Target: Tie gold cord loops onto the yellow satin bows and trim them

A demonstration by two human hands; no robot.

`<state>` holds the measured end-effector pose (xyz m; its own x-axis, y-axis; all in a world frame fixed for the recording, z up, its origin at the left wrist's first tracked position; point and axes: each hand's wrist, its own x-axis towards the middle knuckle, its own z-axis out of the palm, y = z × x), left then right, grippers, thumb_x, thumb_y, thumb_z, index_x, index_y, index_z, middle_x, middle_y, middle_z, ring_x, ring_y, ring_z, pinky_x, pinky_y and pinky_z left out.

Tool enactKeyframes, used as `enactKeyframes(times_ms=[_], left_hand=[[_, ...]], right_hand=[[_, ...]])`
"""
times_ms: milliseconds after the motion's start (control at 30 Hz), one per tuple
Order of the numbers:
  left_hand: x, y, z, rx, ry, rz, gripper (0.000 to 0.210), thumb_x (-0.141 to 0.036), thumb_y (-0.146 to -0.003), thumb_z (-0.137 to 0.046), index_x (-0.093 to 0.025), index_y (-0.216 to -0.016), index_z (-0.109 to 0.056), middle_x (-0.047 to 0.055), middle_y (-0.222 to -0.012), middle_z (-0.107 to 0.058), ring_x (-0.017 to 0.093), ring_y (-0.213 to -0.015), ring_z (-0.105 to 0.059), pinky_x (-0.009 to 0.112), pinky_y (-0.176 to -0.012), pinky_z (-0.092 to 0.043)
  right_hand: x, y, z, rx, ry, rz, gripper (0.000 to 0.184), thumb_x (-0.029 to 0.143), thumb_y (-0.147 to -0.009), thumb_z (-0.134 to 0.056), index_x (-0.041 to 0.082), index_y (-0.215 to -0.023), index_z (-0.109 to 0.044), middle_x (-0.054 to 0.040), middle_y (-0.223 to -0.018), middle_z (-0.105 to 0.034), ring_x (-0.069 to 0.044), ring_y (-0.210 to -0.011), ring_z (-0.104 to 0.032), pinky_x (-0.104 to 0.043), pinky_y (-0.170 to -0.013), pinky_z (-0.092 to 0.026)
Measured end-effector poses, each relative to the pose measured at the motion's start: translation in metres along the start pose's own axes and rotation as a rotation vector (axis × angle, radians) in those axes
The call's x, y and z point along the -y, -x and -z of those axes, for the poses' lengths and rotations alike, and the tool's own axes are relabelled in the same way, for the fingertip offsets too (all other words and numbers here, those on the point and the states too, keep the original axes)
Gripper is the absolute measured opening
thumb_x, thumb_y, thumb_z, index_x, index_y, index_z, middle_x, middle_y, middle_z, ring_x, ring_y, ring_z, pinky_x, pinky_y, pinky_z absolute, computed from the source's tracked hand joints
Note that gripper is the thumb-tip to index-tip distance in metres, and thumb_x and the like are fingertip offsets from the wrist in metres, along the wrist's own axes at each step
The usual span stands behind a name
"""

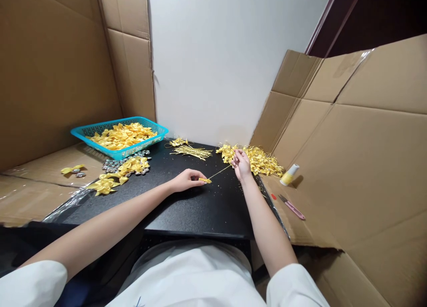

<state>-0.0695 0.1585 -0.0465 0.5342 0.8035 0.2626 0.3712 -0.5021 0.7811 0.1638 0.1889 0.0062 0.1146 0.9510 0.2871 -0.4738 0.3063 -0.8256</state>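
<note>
My left hand [187,181] pinches a small yellow ribbon bow [206,181] just above the black table. From the bow, a thin gold cord [220,171] runs taut up to my right hand [241,167], whose fingers are closed on its other end. Behind my right hand lies a heap of yellow bows with gold cords [265,160]. A bundle of straight gold cords [195,152] rests at the back of the table. Left of my left hand are loose yellow ribbon bows [104,185] and small shiny silver pieces [111,165].
A turquoise basket [120,154] of yellow bows [123,136] stands at the back left. To the right, on cardboard, are a thread spool [289,175] and pink-handled thread snips [292,208]. Cardboard walls [373,156] rise on both sides.
</note>
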Motion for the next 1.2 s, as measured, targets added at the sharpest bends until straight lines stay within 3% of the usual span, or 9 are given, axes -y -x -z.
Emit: enactKeyframes(times_ms=[133, 267, 400, 567, 900, 1200], left_hand=[[-0.002, 0.001, -0.003, -0.001, 0.123, 0.013, 0.047, -0.049, -0.073, -0.069, -0.012, -0.103, -0.070, -0.004, -0.058, -0.048, 0.008, -0.053, -0.036, 0.021, -0.049, -0.026], [-0.007, 0.003, -0.003, 0.040, 0.138, 0.017, 0.044, -0.046, -0.073, -0.069, -0.011, -0.100, -0.071, -0.006, -0.052, -0.042, 0.007, -0.051, -0.032, 0.020, -0.047, -0.023], [-0.012, 0.005, -0.003, 0.098, 0.189, 0.050, 0.039, -0.043, -0.075, -0.069, -0.011, -0.096, -0.073, -0.002, -0.055, -0.054, 0.008, -0.051, -0.040, 0.020, -0.048, -0.028], [-0.015, 0.004, -0.003, 0.123, 0.294, 0.079, 0.029, -0.036, -0.077, -0.066, -0.013, -0.094, -0.073, 0.005, -0.081, -0.072, 0.013, -0.070, -0.059, 0.022, -0.065, -0.044], [-0.015, 0.003, -0.003, 0.134, 0.276, 0.096, 0.024, -0.030, -0.075, -0.063, -0.014, -0.090, -0.073, 0.005, -0.083, -0.074, 0.016, -0.074, -0.063, 0.027, -0.074, -0.048], [-0.010, 0.004, -0.001, 0.221, 0.311, 0.074, 0.032, -0.035, -0.074, -0.071, -0.013, -0.097, -0.072, 0.008, -0.091, -0.075, 0.017, -0.078, -0.065, 0.027, -0.074, -0.050]], right_hand=[[-0.014, 0.000, 0.010, -0.083, 0.035, -0.041, 0.019, 0.025, -0.070, -0.072, 0.019, -0.070, -0.054, 0.0092, -0.050, -0.037, -0.004, -0.045, -0.029, -0.015, -0.041, -0.025], [-0.023, 0.002, 0.012, -0.098, 0.060, -0.076, 0.017, 0.024, -0.067, -0.072, 0.018, -0.069, -0.056, 0.0085, -0.052, -0.040, -0.004, -0.046, -0.031, -0.015, -0.041, -0.025], [-0.027, 0.002, 0.013, -0.084, 0.097, -0.073, 0.017, 0.026, -0.068, -0.071, 0.018, -0.068, -0.055, 0.0085, -0.051, -0.039, -0.004, -0.046, -0.031, -0.016, -0.042, -0.024], [-0.031, 0.001, 0.016, -0.073, 0.121, -0.075, 0.019, 0.029, -0.068, -0.071, 0.019, -0.070, -0.055, 0.0087, -0.052, -0.040, -0.004, -0.045, -0.031, -0.016, -0.042, -0.023], [-0.032, 0.002, 0.016, -0.057, 0.137, -0.114, 0.015, 0.027, -0.066, -0.069, 0.019, -0.068, -0.057, 0.0113, -0.045, -0.034, -0.004, -0.042, -0.024, -0.015, -0.041, -0.020], [-0.033, 0.005, 0.015, -0.044, 0.167, -0.142, 0.014, 0.025, -0.068, -0.068, 0.019, -0.068, -0.056, 0.0103, -0.046, -0.036, -0.004, -0.043, -0.027, -0.016, -0.042, -0.020]])
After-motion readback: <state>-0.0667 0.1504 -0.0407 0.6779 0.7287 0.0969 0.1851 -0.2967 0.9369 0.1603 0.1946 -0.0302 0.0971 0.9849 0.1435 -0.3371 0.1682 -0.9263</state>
